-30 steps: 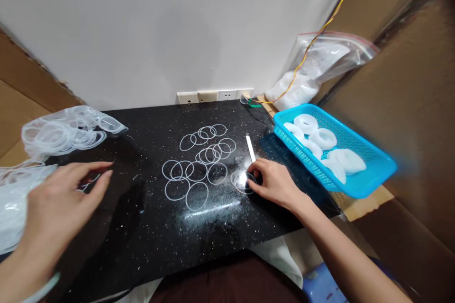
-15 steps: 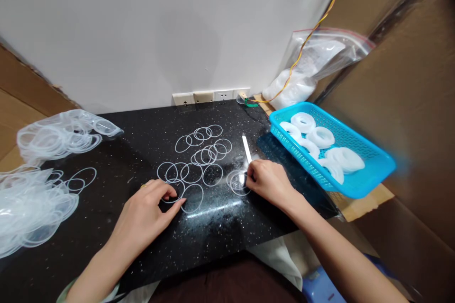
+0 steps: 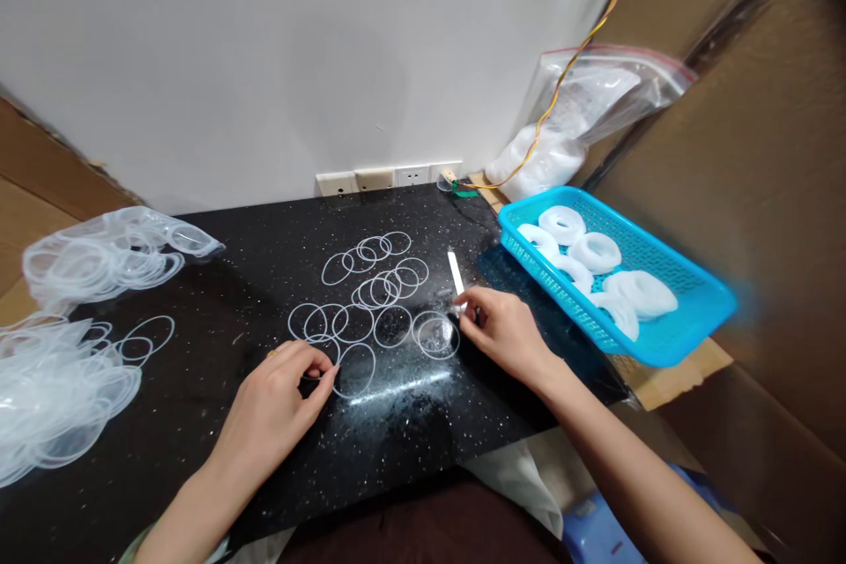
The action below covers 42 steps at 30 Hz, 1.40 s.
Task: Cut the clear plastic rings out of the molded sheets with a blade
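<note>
Thin translucent rings (image 3: pixel 393 326) lie on the black speckled tabletop (image 3: pixel 278 485) in overlapping rows. My left hand (image 3: pixel 284 392) is at the near left end of them, thumb and forefinger closed together on the edge of a clear ring (image 3: pixel 355 370); the exact contact is partly hidden by the fingers. Just right of two overlapping rings (image 3: pixel 436 337), my right hand (image 3: pixel 502 330) has its thumb and forefinger slightly apart. A slim white stick (image 3: pixel 456 271) lies right beyond its fingertips, the near end partly covered by them.
A blue plastic basket (image 3: pixel 710 304) with several white ring bundles (image 3: pixel 595 253) stands at the right. Piled clear rings (image 3: pixel 59 405) and a clear bag of rings (image 3: pixel 112 256) occupy the left. Behind are wall sockets (image 3: pixel 413 176), a yellow cable (image 3: pixel 561 84) and a zip bag (image 3: pixel 548 154).
My right hand's fingers have parted from the two overlapping rings, which lie flat beside it. My left thumb and forefinger have drawn together at the ring's edge.
</note>
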Motion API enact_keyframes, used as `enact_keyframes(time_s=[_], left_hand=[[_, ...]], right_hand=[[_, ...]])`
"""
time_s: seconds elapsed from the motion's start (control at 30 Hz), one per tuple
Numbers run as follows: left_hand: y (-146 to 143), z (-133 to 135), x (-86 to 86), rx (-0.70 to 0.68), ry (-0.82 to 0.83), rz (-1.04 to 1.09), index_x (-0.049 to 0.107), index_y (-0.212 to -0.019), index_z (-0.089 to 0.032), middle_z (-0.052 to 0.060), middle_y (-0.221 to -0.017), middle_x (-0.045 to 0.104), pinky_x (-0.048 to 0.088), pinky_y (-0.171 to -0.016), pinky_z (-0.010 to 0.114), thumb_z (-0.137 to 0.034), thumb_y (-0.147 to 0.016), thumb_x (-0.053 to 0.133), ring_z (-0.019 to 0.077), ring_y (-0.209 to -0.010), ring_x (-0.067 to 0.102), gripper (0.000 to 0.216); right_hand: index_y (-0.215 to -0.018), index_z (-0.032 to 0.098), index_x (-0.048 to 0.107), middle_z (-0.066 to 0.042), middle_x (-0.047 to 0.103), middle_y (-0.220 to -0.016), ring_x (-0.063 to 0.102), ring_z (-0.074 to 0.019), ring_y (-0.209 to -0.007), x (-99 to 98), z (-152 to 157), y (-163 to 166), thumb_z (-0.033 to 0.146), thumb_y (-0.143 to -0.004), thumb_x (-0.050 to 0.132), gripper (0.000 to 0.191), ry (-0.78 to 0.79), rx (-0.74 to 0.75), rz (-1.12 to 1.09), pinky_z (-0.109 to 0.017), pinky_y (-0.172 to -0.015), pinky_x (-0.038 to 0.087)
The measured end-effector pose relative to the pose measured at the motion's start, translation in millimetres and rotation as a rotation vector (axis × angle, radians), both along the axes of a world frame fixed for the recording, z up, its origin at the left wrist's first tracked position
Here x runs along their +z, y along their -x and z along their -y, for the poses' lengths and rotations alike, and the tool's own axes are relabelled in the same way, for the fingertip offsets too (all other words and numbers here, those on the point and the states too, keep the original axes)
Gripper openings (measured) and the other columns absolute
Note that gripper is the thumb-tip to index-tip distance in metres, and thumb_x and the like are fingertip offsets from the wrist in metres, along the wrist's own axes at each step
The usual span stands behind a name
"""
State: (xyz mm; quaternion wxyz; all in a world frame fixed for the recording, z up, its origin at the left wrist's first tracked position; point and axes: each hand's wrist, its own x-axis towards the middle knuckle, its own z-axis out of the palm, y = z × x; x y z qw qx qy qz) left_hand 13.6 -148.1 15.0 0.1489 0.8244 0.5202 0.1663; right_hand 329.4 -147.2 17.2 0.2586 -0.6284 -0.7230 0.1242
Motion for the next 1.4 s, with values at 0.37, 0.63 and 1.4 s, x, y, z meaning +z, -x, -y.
enact_keyframes(time_s=[0.37,0.63,1.4], left_hand=[[12.4,2.7,2.3,0.051,-0.032,-0.051,0.062,-0.091,-0.023,0.003,-0.091,0.064,0.047,-0.076,0.033,-0.04,-0.089,0.052,0.0213,-0.082,0.062,0.021],[25.9,-6.0,6.7,-0.004,-0.006,-0.153,0.065,-0.086,-0.023,0.003,-0.096,0.065,0.048,-0.074,0.035,-0.038,-0.079,0.056,0.0237,-0.084,0.063,0.018],[28.5,-6.5,10.5,-0.017,0.042,-0.007,0.064,-0.078,-0.021,0.004,-0.091,0.063,0.049,-0.076,0.032,-0.034,-0.088,0.051,0.021,-0.083,0.061,0.021]], right_hand=[[-0.083,0.019,0.068,-0.001,0.066,-0.069,0.057,-0.0141,-0.061,-10.7,9.4,-13.9,0.019,-0.084,0.054,0.014,0.017,-0.073,-0.111,-0.024,-0.06,0.038],[-0.089,0.019,0.065,-0.001,0.066,-0.072,0.058,-0.0152,-0.065,-10.1,2.0,-12.1,0.034,-0.083,0.065,0.016,0.071,-0.136,-0.013,-0.024,-0.058,0.034],[-0.078,0.017,0.061,-0.007,0.067,-0.086,0.062,-0.019,-0.068,-2.5,-22.2,-5.2,0.028,-0.085,0.057,0.014,0.093,-0.225,0.489,-0.029,-0.051,0.022]])
